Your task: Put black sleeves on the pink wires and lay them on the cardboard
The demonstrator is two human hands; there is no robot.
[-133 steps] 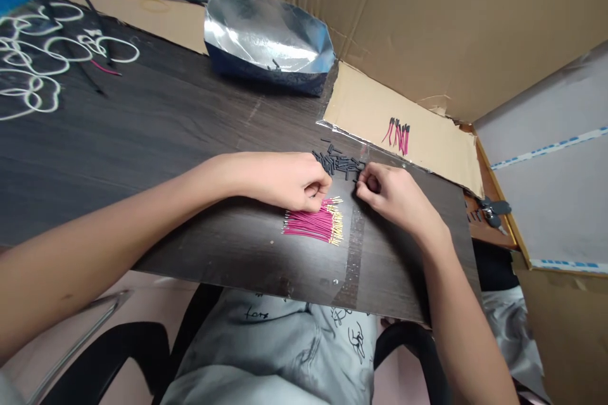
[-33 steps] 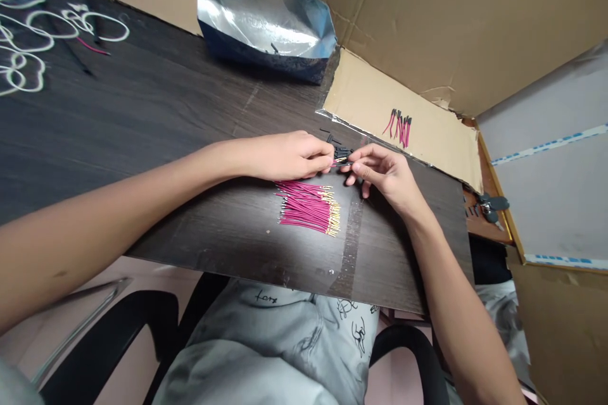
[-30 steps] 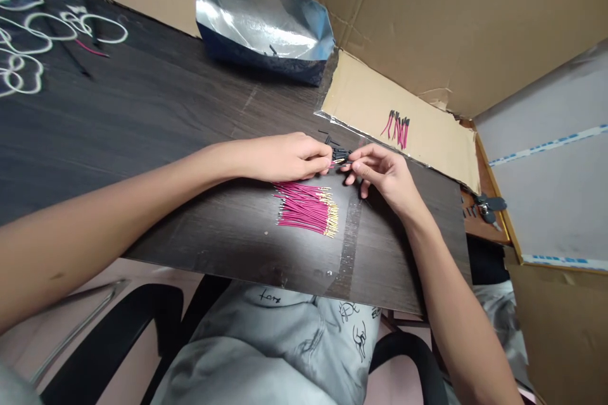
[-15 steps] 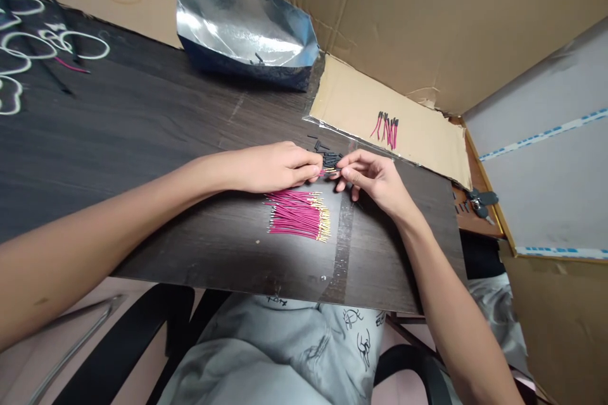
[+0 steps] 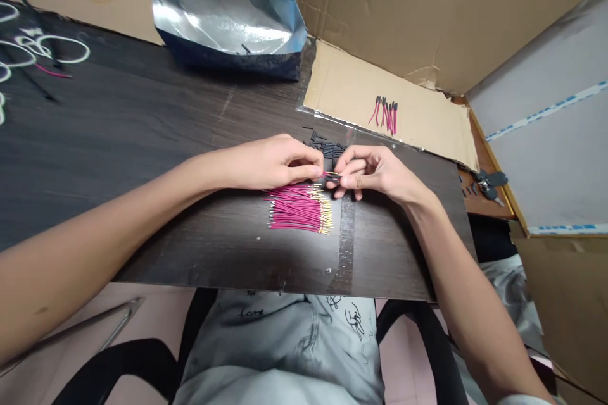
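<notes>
My left hand (image 5: 295,162) is closed in a pinch on red wires whose gold terminal ends (image 5: 331,173) stick out to the right. My right hand (image 5: 368,172), thumb and forefinger together, pinches a small black sleeve at those ends; its other fingers are spread. How far the sleeve sits over a terminal is too small to tell. Just below my left hand lies a flat bundle of short red wires (image 5: 295,210), gold terminals to the right. Behind my fingers is a loose pile of black sleeves (image 5: 327,149), partly hidden by both hands.
A foil-lined bag (image 5: 228,19) with a few black pieces stands at the back. Several red wires with black ends (image 5: 387,115) rest on a cardboard strip (image 5: 427,114). White cord loops (image 5: 61,49) lie far left. Keys (image 5: 491,183) lie right. The table edge (image 5: 266,290) is near my lap.
My right hand has gone from the black pile to the wire ends with a sleeve. My left hand has lifted wires off the bundle. The view has shifted right.
</notes>
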